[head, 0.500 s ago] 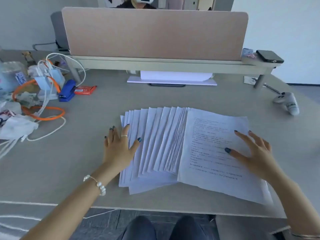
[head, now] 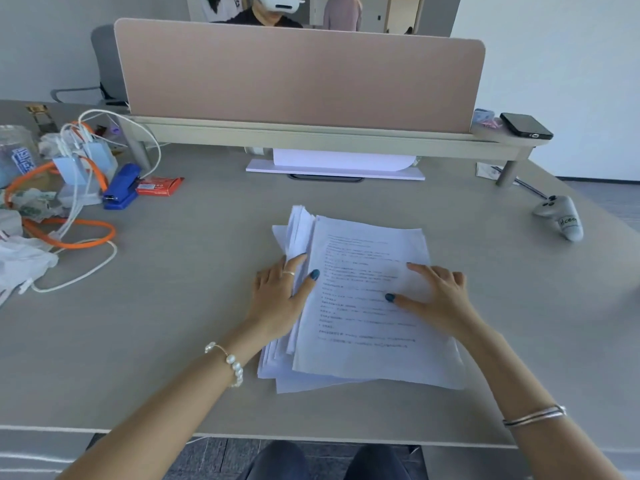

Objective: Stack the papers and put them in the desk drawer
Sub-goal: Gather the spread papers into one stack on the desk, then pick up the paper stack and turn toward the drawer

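Note:
A rough pile of white printed papers (head: 360,327) lies on the grey desk (head: 166,341) in front of me, its left edges still uneven and sticking out. My left hand (head: 280,296) presses flat against the pile's left side, thumb on the top sheet. On the top sheet's right half rests my right hand (head: 440,296), fingers spread. No drawer is in view.
At the left lie orange and white cables (head: 69,233), a blue stapler (head: 121,188), a red packet (head: 159,186) and bags. A white controller (head: 561,216) sits at right, a phone (head: 526,125) on the shelf under the pink divider (head: 298,77). A person sits behind it.
The papers were fanned out wide to the left; my left hand has pushed them rightward into one pile under the top sheet. My right hand has shifted slightly left on that sheet.

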Motion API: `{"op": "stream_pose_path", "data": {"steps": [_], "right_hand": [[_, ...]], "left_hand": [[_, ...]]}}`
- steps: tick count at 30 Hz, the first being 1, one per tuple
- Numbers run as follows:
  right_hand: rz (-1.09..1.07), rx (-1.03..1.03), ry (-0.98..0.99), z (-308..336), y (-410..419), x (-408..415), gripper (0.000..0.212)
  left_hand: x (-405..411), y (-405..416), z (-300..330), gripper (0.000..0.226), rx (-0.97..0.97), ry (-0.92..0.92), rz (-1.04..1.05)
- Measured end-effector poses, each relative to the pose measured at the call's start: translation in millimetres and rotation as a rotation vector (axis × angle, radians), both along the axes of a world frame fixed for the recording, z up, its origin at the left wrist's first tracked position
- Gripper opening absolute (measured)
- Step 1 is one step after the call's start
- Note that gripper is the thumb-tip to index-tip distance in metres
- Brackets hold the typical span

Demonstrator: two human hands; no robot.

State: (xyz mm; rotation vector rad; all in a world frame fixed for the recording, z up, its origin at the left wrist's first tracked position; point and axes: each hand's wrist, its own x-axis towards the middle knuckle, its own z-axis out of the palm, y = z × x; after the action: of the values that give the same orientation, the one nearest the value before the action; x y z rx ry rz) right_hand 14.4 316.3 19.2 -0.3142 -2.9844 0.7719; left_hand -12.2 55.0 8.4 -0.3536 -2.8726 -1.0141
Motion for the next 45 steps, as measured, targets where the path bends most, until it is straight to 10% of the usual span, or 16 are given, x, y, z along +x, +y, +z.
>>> {"op": "stream_pose_path", "data": {"steps": [7, 20, 31, 34, 38, 45], "right_hand": [[0.081, -0.108, 0.072, -3.7, -35.9, -18.7, 0.070], [0.192, -0.175, 0.055, 1.3, -22.6, -19.6, 0.077], [0.179, -0.233, 0.070, -2.3, -23.1, -21.0, 0.095], [-0.012, -0.603, 0.110, 6.0, -21.8, -24.2, 0.114], [0.089, -0.979, 0.127, 31.4, -21.4, -17.5, 0.056], [0.081, -0.885, 0.625, 72.1, -32.4, -15.3, 0.046]], "left_hand": [[-3.9, 14.4, 13.7, 0.048, 0.220, -0.043, -0.207], [-0.7, -0.7, 23.9, 0.066, 0.859, -0.305, 0.067], [-7.7, 2.8, 33.6, 0.067, 0.738, -0.172, -0.080], [-5.8, -2.0, 37.2, 0.064, 0.822, -0.082, -0.151], [-1.9, -2.7, 58.5, 0.062, 0.889, 0.033, -0.218], [1.3, 5.3, 103.3, 0.083, 1.007, 0.106, -0.237]]}}
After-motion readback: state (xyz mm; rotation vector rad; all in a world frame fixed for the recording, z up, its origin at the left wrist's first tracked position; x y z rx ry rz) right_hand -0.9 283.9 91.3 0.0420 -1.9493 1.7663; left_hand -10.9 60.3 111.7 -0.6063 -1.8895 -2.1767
